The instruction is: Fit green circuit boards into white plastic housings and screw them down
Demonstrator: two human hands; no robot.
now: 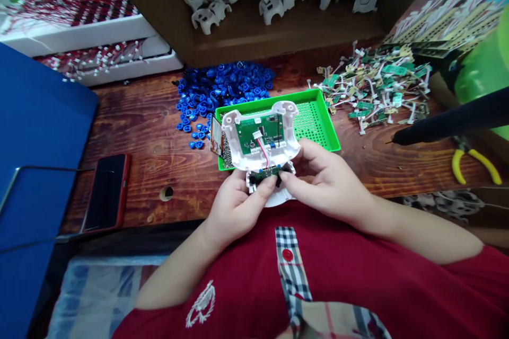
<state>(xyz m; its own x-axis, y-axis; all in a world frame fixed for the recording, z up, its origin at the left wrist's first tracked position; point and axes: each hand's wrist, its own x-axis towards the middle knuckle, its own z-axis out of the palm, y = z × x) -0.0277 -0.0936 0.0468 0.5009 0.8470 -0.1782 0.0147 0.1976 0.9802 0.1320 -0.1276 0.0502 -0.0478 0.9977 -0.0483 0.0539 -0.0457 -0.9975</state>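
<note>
Close to my body, my left hand [238, 201] and my right hand [328, 180] grip a white plastic housing [234, 140] from both sides. A green circuit board [248, 130] sits inside its upper part. From a white connector on that board, a short red-and-white cable [263, 149] runs down to a smaller circuit board [268, 172] in the lower white part. Both thumbs press on or beside this smaller board. My other fingers are mostly hidden beneath the housing. Behind it lies a green tray [334, 137] holding many small metal screws.
Blue plastic pieces [238, 82] are heaped behind the tray. Small boards with cables [382, 82] lie right, near a black electric screwdriver [429, 127] and yellow-handled pliers [477, 156]. A phone [106, 190] lies left. A cardboard box [278, 37] of white shells stands at the back.
</note>
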